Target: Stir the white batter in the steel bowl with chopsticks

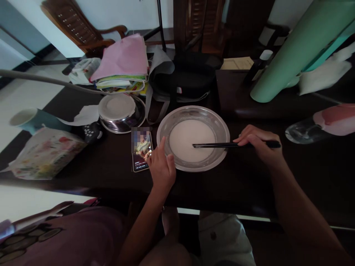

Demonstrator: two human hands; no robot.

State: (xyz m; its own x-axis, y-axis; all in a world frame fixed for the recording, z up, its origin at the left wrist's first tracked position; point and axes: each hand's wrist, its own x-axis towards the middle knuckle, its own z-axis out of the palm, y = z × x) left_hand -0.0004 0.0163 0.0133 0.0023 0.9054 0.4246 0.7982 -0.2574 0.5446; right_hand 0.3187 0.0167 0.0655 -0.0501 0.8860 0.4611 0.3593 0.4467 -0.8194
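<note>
A shallow steel plate (pixel 219 127) holding a pool of white liquid (pixel 188 138) sits on the dark table in front of me. My right hand (pixel 259 144) grips a pair of black chopsticks (pixel 216 145) whose tips lie in the liquid. My left hand (pixel 161 166) rests at the plate's left rim, its index finger touching the edge. Just left of that hand a phone (pixel 140 153) lies face up with its screen lit.
A second steel bowl (pixel 122 112) with a white lid stands behind the phone. Papers and a pink folder (pixel 123 61), a black bag (pixel 191 79), a tissue pack (pixel 46 151), a cup (pixel 26 118), a green roll (pixel 299 48) and a glass (pixel 307 133) crowd the table.
</note>
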